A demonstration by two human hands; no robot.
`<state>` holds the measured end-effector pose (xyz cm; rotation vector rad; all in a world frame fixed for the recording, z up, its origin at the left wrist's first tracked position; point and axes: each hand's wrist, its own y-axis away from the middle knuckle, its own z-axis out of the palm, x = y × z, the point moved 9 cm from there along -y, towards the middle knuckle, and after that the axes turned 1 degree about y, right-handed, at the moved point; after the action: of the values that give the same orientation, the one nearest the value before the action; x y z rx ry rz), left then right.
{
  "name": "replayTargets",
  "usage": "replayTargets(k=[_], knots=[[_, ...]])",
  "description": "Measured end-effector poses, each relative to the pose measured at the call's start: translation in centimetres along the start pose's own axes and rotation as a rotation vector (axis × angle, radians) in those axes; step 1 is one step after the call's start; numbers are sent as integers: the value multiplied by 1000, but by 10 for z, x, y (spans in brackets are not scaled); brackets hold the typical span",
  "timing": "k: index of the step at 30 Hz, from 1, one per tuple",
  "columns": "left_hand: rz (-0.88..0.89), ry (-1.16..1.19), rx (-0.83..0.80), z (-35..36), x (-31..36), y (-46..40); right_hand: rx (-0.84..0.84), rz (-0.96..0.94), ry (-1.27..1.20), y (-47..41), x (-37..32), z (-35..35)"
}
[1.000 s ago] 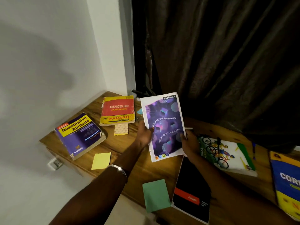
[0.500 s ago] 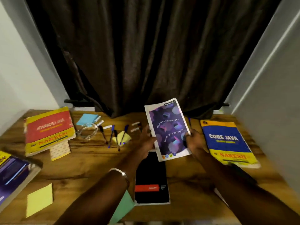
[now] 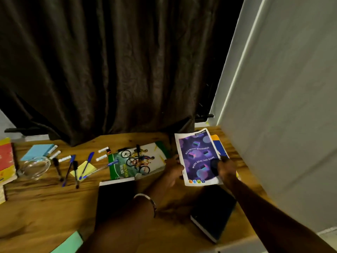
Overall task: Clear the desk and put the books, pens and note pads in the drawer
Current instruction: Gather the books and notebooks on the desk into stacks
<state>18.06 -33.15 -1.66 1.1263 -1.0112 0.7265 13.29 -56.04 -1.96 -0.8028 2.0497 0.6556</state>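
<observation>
A purple notebook (image 3: 197,156) is held over the right end of the wooden desk (image 3: 45,203), above a blue and yellow book (image 3: 218,144). My left hand (image 3: 173,169) grips its left edge. My right hand (image 3: 223,168) pinches its lower right part, thumb on the cover. A cycling notebook (image 3: 138,161) lies left of it. Two black books lie nearer me, one (image 3: 114,196) under my left forearm and one (image 3: 214,210) at the front right. Several pens (image 3: 73,168) and a yellow note pad (image 3: 83,169) lie at the left.
A dark curtain (image 3: 109,70) hangs behind the desk and a grey wall (image 3: 282,125) closes its right side. A glass bowl (image 3: 35,167), a blue note pad (image 3: 37,149) and a red and yellow book (image 3: 6,161) sit far left. A green note pad (image 3: 70,243) overhangs the front edge.
The view has swung right along the desk. Both hands have carried the purple notebook to the right end, over the blue and yellow book.
</observation>
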Motion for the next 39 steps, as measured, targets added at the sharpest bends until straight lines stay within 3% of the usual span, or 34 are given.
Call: replayTargets(k=[12,17,20,28,32,35,37,39], knots=[[-15,-28,-42,65,-18,-23,-192,1,-115,-50,28,-8],[-67,-303,23,63,-49,-54,-159,-73,148,-54,27,-5],[-16,-471,54,69,-33,-42,-123,-122,241,-56,24,-6],[29,-631,-18,74,-23,-27,-86,-108,417,-46,26,-6],[22,-552,-42,69,-23,-26,-107,-75,507,-37,26,-1],[-1,-329,-53,61,-25,-22,-90,-17,523,-28,19,6],[-1,-191,-63,52,-29,-19,-25,-89,590,-20,0,11],[-6,-246,-29,33,-25,-14,-38,-184,670,-14,-20,27]])
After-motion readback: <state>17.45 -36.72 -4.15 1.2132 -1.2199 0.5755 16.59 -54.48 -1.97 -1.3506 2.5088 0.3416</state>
